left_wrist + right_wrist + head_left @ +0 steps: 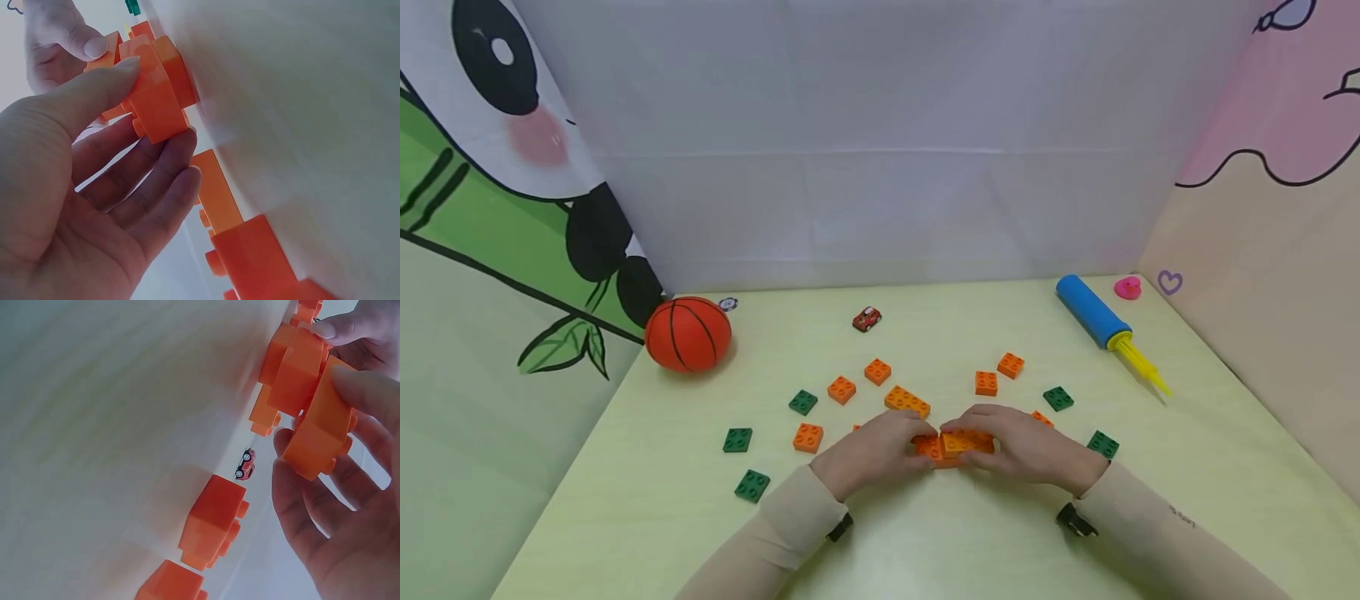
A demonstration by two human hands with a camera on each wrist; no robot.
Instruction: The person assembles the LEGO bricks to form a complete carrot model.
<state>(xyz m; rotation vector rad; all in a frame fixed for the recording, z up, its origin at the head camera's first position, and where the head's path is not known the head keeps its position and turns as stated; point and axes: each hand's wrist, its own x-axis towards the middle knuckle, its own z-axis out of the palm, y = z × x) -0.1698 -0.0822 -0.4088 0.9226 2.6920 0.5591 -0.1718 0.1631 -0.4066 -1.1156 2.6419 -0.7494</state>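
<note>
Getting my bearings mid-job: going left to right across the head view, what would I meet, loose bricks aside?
Ball, left hand, held bricks, right hand, pump. Car and duck overlap others sideways, so left out.

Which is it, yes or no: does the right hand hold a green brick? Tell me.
No: the right hand pinches an orange brick.
</note>
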